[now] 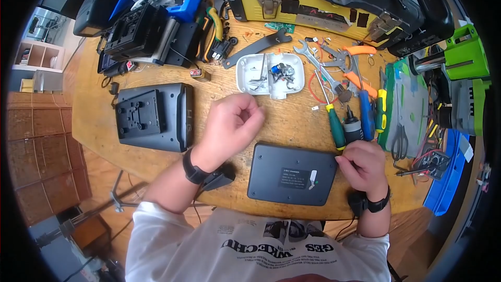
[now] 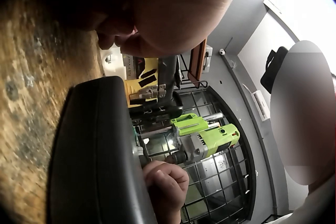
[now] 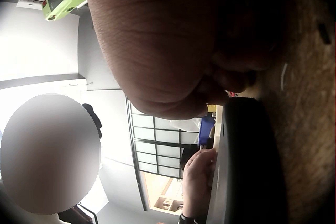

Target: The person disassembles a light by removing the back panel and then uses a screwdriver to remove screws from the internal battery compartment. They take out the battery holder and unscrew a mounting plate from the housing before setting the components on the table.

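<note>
On the wooden bench (image 1: 313, 125) the black charger (image 1: 271, 162) was laid label side up. Near the white tray (image 1: 244, 75) the left hand (image 1: 227, 128) was held curled, with nothing seen in it; the right hand (image 1: 364, 164) was bent beside the charger's edge, its hold hidden. Casing work was seemingly in hand; next, a steadied charger and the green-handled screwdriver (image 1: 336, 129) were probably called for
</note>
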`<act>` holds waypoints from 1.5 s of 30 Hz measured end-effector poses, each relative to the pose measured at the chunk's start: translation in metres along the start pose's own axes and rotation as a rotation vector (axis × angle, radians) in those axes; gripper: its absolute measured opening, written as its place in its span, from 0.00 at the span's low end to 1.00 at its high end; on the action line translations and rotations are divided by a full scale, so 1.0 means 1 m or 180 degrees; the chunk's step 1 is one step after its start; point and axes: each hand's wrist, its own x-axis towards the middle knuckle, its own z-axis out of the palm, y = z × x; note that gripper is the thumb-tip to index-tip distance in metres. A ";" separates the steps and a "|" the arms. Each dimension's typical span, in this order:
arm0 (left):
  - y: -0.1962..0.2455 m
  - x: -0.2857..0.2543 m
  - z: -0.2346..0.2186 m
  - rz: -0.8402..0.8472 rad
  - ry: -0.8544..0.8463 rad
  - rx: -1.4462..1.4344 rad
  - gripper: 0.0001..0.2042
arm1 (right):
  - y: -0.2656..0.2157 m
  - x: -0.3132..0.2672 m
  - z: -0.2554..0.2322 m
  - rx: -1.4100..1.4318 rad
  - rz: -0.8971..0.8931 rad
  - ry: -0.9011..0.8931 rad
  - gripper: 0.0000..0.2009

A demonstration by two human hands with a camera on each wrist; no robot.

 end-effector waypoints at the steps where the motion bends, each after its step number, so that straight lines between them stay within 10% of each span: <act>1: 0.000 0.000 0.000 0.0023 0.0016 -0.0024 0.10 | 0.000 0.000 0.000 -0.0005 -0.0008 0.0001 0.08; 23: 0.013 0.003 0.004 0.0330 0.0286 -0.0134 0.07 | -0.002 -0.004 0.002 -0.0034 -0.0131 0.0210 0.09; 28: 0.045 0.023 0.004 0.1484 0.0463 0.1839 0.04 | 0.001 -0.006 0.002 -0.0015 -0.0080 0.0174 0.09; 45: 0.040 0.062 0.034 0.1278 0.0388 0.3432 0.07 | 0.006 -0.012 0.002 0.0039 -0.0295 0.0259 0.09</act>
